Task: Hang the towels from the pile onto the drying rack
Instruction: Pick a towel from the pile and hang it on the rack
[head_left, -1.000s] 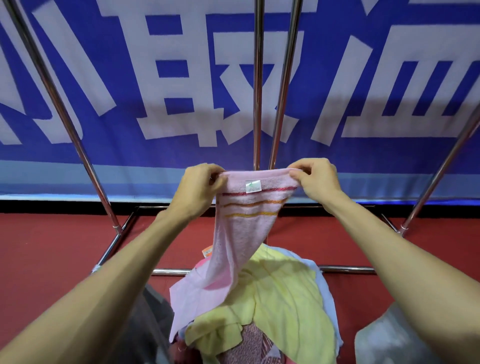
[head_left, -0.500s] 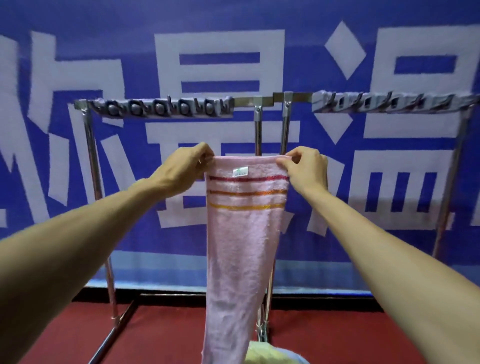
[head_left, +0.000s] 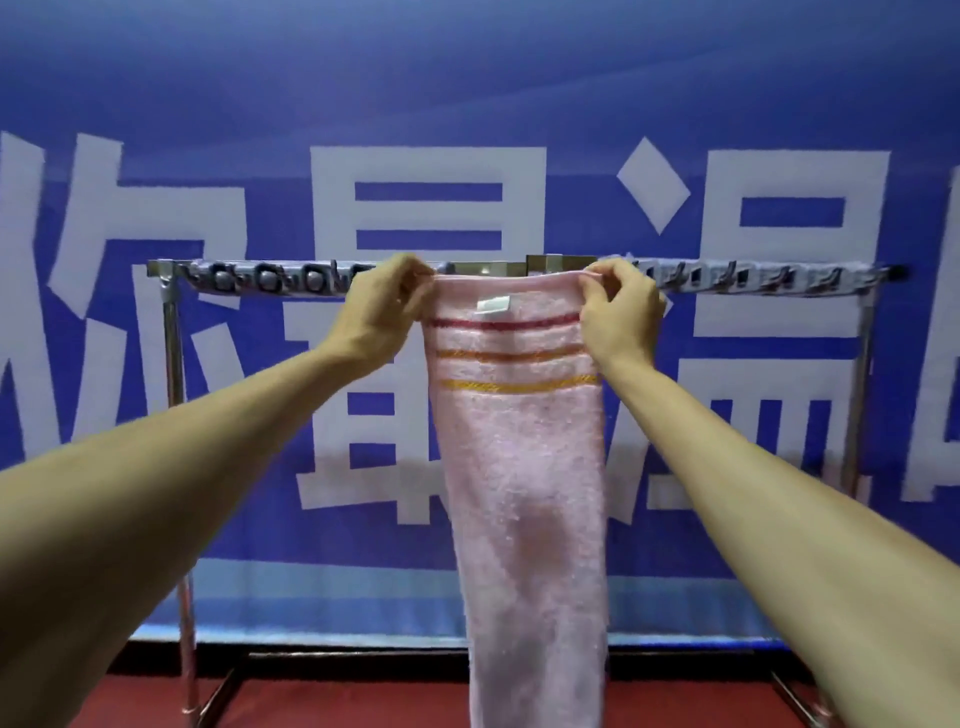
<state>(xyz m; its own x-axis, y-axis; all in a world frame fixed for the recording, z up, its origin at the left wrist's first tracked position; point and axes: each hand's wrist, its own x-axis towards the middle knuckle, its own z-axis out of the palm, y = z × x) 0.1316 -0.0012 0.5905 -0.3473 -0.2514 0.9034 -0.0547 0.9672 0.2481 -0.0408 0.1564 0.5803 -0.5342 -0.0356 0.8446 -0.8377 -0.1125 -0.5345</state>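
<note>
Left of both hands, a post of the drying rack (head_left: 171, 364) rises to a top bar lined with clips. The left hand (head_left: 387, 306) pinches the top left corner of the pink towel (head_left: 524, 467), level with that bar. The towel hangs straight down between the forearms. The right hand (head_left: 621, 312) pinches its opposite corner. Behind hangs a blue banner (head_left: 779, 104).

pink towel (head_left: 524, 467) w/ red, orange, yellow stripes, white tag (head_left: 492, 305), blue banner (head_left: 467, 78) w/ white characters
</note>
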